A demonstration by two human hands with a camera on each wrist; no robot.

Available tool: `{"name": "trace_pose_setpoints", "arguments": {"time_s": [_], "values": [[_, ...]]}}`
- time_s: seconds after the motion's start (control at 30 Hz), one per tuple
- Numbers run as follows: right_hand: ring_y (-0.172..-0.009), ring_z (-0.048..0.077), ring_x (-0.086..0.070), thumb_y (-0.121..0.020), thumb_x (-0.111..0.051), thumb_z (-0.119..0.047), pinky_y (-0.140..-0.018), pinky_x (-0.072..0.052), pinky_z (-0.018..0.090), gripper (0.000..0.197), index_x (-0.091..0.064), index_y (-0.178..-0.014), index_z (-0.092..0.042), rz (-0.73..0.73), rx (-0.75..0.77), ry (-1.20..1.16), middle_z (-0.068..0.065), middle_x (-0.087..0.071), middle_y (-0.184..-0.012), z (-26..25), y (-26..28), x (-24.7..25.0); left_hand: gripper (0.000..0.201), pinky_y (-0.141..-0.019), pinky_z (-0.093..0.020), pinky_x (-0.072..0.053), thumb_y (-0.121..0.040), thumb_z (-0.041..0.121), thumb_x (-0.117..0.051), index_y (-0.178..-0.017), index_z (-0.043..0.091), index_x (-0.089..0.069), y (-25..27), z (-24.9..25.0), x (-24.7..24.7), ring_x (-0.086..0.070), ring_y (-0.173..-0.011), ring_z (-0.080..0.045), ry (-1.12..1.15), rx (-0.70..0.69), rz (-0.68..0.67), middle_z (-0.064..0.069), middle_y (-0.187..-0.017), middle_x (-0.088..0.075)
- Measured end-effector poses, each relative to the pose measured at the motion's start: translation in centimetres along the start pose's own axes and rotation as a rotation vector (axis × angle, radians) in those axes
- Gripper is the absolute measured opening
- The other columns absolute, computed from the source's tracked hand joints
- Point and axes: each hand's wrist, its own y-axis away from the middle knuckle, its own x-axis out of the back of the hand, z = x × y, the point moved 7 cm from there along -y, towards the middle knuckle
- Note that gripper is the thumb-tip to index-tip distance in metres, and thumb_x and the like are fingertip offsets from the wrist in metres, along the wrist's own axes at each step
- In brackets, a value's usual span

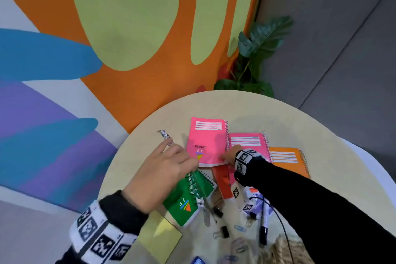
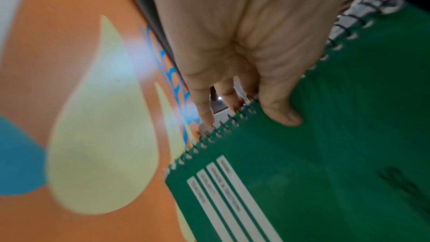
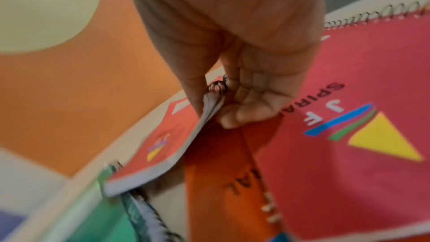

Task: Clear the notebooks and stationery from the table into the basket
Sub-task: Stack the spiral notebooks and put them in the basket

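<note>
Notebooks: none visibly in the basket yet; the clearing looks barely begun.
Left hand [image 2: 232, 47]: fingers and thumb curled round the coil edge of the green notebook [image 1: 188, 199], lifted off the table [image 1: 321, 152].
Right hand [image 3: 232, 62]: pinching the spine edge of a pink notebook [image 1: 206, 141] at mid-table.
Notebook count: two pink, one orange [image 1: 289, 161], one green; a red one [image 1: 222, 180] is partly hidden.
Small stationery: two binder clips, some paper clips, a pen, a yellow sticky pad [image 1: 158, 236], all on the table.
Basket [image 1: 285, 248]: woven, at the near edge, contents unseen.
</note>
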Motion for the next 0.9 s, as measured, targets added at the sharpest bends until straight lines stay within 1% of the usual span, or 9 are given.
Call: {"name": "trace_pose_setpoints", "arguments": {"time_s": [0.1, 0.2, 0.27, 0.33, 0.5, 0.6, 0.73, 0.83, 0.9], "values": [[-0.05, 0.019, -0.063, -0.086, -0.057, 0.0, -0.042, -0.056, 0.025, 0.004, -0.057, -0.082, -0.003, -0.005, 0.085, -0.302, 0.01, -0.059, -0.071, -2.2, 1.1, 0.7, 0.046, -0.074, -0.026, -0.045, -0.063, -0.007, -0.072, -0.094, 0.023, -0.056, 2.7, -2.1, 1.8, -0.061, -0.085, -0.019, 0.104, 0.212, 0.187, 0.003, -0.088, -0.07], [-0.057, 0.022, -0.061, -0.085, -0.052, 0.002, -0.056, -0.059, 0.033, 0.015, -0.053, -0.075, -0.009, 0.12, 0.291, -0.316, 0.009, -0.059, -0.071, -5.5, 5.3, 5.1, 0.025, -0.062, -0.028, -0.046, -0.078, 0.01, -0.048, -0.099, 0.022, -0.05, 5.7, -2.9, 3.9, -0.058, -0.081, -0.017, 0.208, 0.451, 0.398, 0.0, -0.089, -0.069], [-0.058, 0.02, -0.056, -0.086, -0.052, -0.004, -0.054, -0.054, 0.023, 0.014, -0.049, -0.073, -0.009, 0.261, 0.479, -0.085, 0.006, -0.054, -0.068, -6.7, 10.7, 9.5, 0.013, -0.058, -0.035, -0.049, -0.089, 0.016, -0.055, -0.1, 0.017, -0.047, 7.3, -2.9, 4.3, -0.065, -0.074, -0.033, 0.284, 0.628, 0.483, -0.011, -0.084, -0.07], [-0.067, 0.031, -0.055, -0.089, -0.051, -0.012, -0.062, -0.049, 0.029, 0.008, -0.05, -0.085, -0.005, 0.477, 0.634, 0.238, 0.014, -0.057, -0.075, -6.4, 16.5, 13.9, 0.022, -0.066, -0.048, -0.052, -0.09, 0.024, -0.061, -0.103, 0.017, -0.045, 8.6, -2.5, 3.4, -0.069, -0.08, -0.043, 0.41, 0.755, 0.517, -0.024, -0.091, -0.072], [-0.087, 0.029, -0.068, -0.086, -0.053, -0.008, -0.077, -0.054, 0.041, 0.028, -0.062, -0.107, -0.024, 0.699, 0.815, 0.501, 0.006, -0.073, -0.092, 0.1, 28.6, 22.3, 0.024, -0.083, -0.062, -0.052, -0.084, 0.053, -0.042, -0.107, 0.055, -0.038, 10.1, 0.6, 0.8, -0.064, -0.102, -0.042, 0.603, 0.779, 0.521, -0.016, -0.118, -0.064], [-0.085, 0.02, -0.067, -0.082, -0.057, -0.002, -0.076, -0.052, 0.032, 0.036, -0.07, -0.102, -0.029, 0.532, 0.791, 0.778, -0.007, -0.07, -0.087, 3.8, 33.6, 23.3, 0.02, -0.084, -0.062, -0.051, -0.084, 0.052, -0.044, -0.103, 0.052, -0.038, 10.1, 2.9, -0.5, -0.064, -0.097, -0.043, 0.683, 0.786, 0.495, -0.017, -0.113, -0.064], [-0.103, 0.013, -0.062, -0.081, -0.048, 0.0, -0.086, -0.045, 0.025, 0.048, -0.07, -0.108, -0.034, 0.005, 0.542, 1.165, -0.014, -0.069, -0.112, 10.6, 34.2, 19.6, 0.019, -0.081, -0.056, -0.055, -0.087, 0.038, -0.049, -0.101, 0.048, -0.044, 8.5, 7.5, -1.3, -0.067, -0.092, -0.036, 0.909, 0.77, 0.449, 0.002, -0.101, -0.067], [-0.101, 0.019, -0.065, -0.08, -0.053, -0.003, -0.085, -0.049, 0.026, 0.043, -0.072, -0.105, -0.031, -0.268, 0.439, 1.223, -0.005, -0.072, -0.109, 16.1, 32.3, 15.5, 0.032, -0.09, -0.059, -0.051, -0.095, 0.014, -0.051, -0.104, 0.044, -0.049, 7.1, 11.3, -1.5, -0.064, -0.107, -0.032, 1.059, 0.708, 0.409, -0.002, -0.116, -0.065], [-0.103, 0.023, -0.065, -0.085, -0.055, -0.004, -0.08, -0.044, 0.022, 0.035, -0.072, -0.109, -0.023, -0.386, 0.405, 1.252, 0.001, -0.071, -0.111, 19.5, 30.4, 13.2, 0.024, -0.095, -0.057, -0.049, -0.094, 0.022, -0.052, -0.113, 0.037, -0.05, 6.4, 13.7, -1.7, -0.062, -0.112, -0.03, 1.097, 0.631, 0.339, -0.006, -0.126, -0.062]]}}
